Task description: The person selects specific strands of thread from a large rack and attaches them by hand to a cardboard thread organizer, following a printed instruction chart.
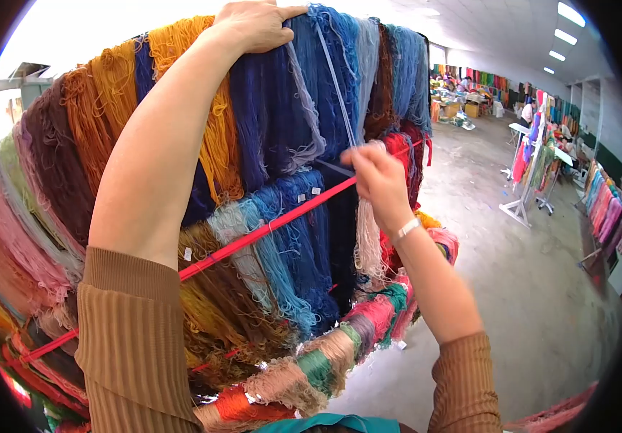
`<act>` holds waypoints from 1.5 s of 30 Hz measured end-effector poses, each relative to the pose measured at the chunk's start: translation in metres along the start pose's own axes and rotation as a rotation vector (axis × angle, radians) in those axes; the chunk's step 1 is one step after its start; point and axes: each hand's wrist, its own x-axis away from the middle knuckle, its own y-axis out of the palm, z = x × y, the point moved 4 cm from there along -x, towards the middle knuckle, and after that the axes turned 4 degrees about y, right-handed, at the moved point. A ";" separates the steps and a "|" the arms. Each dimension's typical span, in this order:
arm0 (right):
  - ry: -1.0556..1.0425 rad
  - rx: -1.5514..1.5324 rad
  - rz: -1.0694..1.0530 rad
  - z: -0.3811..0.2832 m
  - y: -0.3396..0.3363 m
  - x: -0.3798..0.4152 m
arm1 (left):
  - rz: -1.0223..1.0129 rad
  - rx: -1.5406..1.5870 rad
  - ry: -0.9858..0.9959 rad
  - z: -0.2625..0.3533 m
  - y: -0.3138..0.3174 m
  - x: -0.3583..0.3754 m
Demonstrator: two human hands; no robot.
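Observation:
My left hand (257, 27) rests at the top of the hanging hanks, on the dark blue yarn (264, 108). Its index finger is stretched to the right; the other fingers are partly hidden. Lower and to the right, my right hand (379, 177) is closed in a pinch, slightly blurred. From it a taut pale blue strand of yarn (334, 79) runs up to the top of the bright blue hank (318, 50). A loose lavender-grey hank (307, 108) hangs between my hands. Right behind my right hand passes a red rod (275, 225).
Yellow (181, 36), brown and pink hanks fill the rack's left side. A lower row holds blue hanks (289, 238), some with small white tags. Multicoloured yarn bundles (318, 368) lie beneath. White stands (520, 209) and people are farther off on the grey floor (462, 238).

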 end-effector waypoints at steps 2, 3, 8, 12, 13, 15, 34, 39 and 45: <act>0.124 0.027 0.007 0.015 -0.029 0.049 | 0.013 0.008 -0.001 -0.002 0.002 0.000; 0.178 0.037 0.031 0.025 -0.050 0.073 | 0.019 0.008 -0.003 -0.001 0.003 0.001; 0.572 -0.027 0.453 0.070 -0.199 0.214 | 0.036 -0.028 -0.006 -0.002 0.006 0.001; 0.657 -0.029 0.782 0.095 -0.317 0.375 | -0.006 -0.014 -0.023 -0.001 0.004 0.002; 0.689 -0.003 0.859 0.094 -0.331 0.413 | -0.014 -0.011 -0.024 -0.001 0.005 0.002; 0.763 0.003 0.962 0.098 -0.344 0.476 | 0.000 -0.020 -0.019 -0.002 0.006 0.002; 0.038 -0.107 1.053 -0.072 -0.301 0.490 | -0.057 0.355 0.664 0.168 0.098 0.148; -0.152 0.097 1.047 -0.197 -0.344 0.446 | 0.034 0.656 0.404 0.141 0.121 0.143; -0.146 0.387 0.782 -0.364 -0.407 0.362 | -0.033 0.726 0.414 0.135 0.133 0.143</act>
